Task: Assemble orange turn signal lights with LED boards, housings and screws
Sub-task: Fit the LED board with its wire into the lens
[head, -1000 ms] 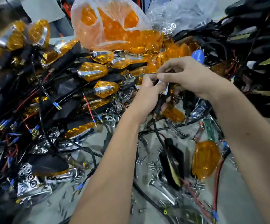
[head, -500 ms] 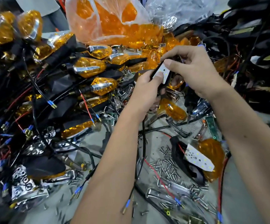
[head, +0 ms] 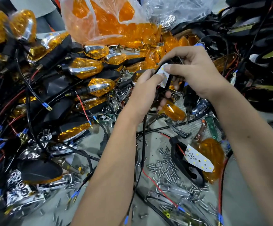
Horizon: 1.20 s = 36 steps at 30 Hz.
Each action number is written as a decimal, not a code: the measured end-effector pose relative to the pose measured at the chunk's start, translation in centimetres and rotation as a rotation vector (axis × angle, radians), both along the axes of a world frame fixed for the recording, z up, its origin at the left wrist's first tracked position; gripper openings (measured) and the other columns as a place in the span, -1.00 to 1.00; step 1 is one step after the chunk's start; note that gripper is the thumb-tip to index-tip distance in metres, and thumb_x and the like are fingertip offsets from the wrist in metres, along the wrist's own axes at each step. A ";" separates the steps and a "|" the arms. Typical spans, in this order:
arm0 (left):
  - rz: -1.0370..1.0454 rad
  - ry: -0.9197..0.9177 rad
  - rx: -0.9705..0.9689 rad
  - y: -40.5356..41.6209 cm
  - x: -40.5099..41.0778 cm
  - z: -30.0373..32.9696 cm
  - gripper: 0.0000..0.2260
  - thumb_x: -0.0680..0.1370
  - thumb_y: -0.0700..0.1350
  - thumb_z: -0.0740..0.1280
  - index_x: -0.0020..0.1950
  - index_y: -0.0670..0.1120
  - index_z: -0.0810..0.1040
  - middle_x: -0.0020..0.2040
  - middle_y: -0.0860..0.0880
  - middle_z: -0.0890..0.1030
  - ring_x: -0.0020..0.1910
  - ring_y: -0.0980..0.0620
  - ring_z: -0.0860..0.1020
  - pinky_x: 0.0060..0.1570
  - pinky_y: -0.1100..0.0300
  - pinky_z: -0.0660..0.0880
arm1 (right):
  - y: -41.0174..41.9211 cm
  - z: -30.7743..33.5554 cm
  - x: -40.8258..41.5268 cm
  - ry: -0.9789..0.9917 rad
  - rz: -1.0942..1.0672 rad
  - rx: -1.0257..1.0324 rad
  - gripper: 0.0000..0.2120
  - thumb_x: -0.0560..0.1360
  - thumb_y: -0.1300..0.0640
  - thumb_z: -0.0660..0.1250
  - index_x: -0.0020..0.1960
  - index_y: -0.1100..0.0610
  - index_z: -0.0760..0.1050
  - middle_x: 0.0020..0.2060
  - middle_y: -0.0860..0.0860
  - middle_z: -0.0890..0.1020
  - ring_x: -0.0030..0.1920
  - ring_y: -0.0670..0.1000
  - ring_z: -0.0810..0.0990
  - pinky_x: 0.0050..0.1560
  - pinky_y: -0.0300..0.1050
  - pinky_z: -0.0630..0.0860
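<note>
We have both hands up over the worktop: left hand [head: 144,90] grips the black plastic housing [head: 161,88], right hand [head: 196,75] pinches the small white LED board [head: 164,75] (long axis slanting down-right) against it.

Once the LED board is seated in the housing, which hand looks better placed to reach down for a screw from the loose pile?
Probably the right hand. It only pinches the LED board with thumb and fingertips, while the left hand wraps the black housing and supports it. The screws lie between the forearms, reachable by either.
</note>
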State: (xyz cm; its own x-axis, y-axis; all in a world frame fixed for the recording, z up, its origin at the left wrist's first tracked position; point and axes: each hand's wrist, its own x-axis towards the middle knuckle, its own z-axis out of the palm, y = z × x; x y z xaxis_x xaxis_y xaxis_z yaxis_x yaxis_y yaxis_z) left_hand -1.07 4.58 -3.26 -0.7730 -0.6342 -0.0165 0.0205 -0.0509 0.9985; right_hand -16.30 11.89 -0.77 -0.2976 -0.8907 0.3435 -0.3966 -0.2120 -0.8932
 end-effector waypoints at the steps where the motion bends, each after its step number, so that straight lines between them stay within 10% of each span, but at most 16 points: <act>1: -0.024 0.010 0.016 0.0 0.0 0.0 -0.85 0.65 -0.05 0.21 0.12 -0.11 0.39 -0.30 -0.13 0.59 -0.47 -0.06 0.46 -0.49 0.16 0.37 | 0.1 0.0 -0.1 -0.003 0.020 -0.003 -0.90 0.58 0.35 0.38 0.06 0.35 0.64 -0.14 0.37 0.62 -0.46 0.03 0.52 -0.48 -0.18 0.48; 15: -0.130 0.218 0.150 0.5 0.5 0.4 -0.64 0.56 -0.30 -0.06 0.34 -0.29 0.22 -0.05 -0.38 0.49 -0.46 -0.02 0.28 -0.48 0.20 0.25 | 0.5 0.8 0.4 -0.029 0.220 -0.028 -0.88 0.55 0.40 0.35 0.05 0.34 0.63 -0.23 -0.05 0.67 -0.54 0.12 0.58 -0.55 -0.29 0.40; 22: -0.145 0.279 0.188 0.8 0.6 0.7 -0.70 0.46 -0.18 0.02 0.18 -0.11 0.30 -0.10 -0.37 0.49 -0.49 0.00 0.26 -0.49 0.21 0.21 | 0.5 1.3 0.9 -0.032 0.212 -0.043 -0.88 0.52 0.39 0.35 0.02 0.35 0.64 -0.23 -0.01 0.65 -0.50 0.40 0.45 -0.56 -0.28 0.42; 27: -0.155 0.307 0.211 0.7 0.6 0.6 -0.69 0.45 -0.17 0.04 0.18 -0.14 0.32 -0.20 -0.33 0.51 -0.50 0.00 0.26 -0.52 0.22 0.21 | 0.6 1.5 1.2 -0.008 0.208 -0.054 -0.86 0.52 0.42 0.32 0.01 0.33 0.65 -0.27 -0.01 0.64 -0.54 0.13 0.48 -0.57 -0.26 0.40; 36: -0.111 0.334 0.215 1.0 0.6 0.8 -0.71 0.46 -0.17 0.02 0.18 -0.11 0.27 -0.22 -0.34 0.55 -0.51 -0.02 0.28 -0.53 0.21 0.21 | 0.6 1.9 1.4 0.021 0.199 -0.061 -0.86 0.53 0.43 0.33 0.01 0.35 0.64 -0.28 0.02 0.64 -0.54 0.35 0.49 -0.58 -0.26 0.39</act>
